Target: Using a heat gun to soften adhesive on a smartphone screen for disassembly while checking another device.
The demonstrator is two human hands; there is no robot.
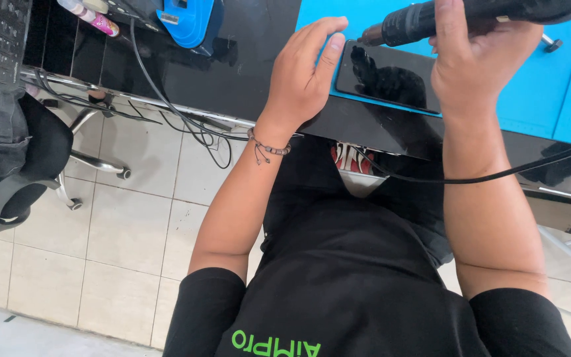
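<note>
A black phone lies flat on a blue work mat on a black desk. My left hand rests on the phone's left edge, fingers together, thumb along its side, a beaded bracelet on the wrist. My right hand grips a black corded hot-air tool whose metal nozzle points left, just above the phone's upper left corner. The tool's black cable trails across my right forearm.
The black desk edge runs diagonally. A blue device and a small pink-capped bottle sit at the far left of it, with cables hanging down. An office chair stands on the tiled floor at left.
</note>
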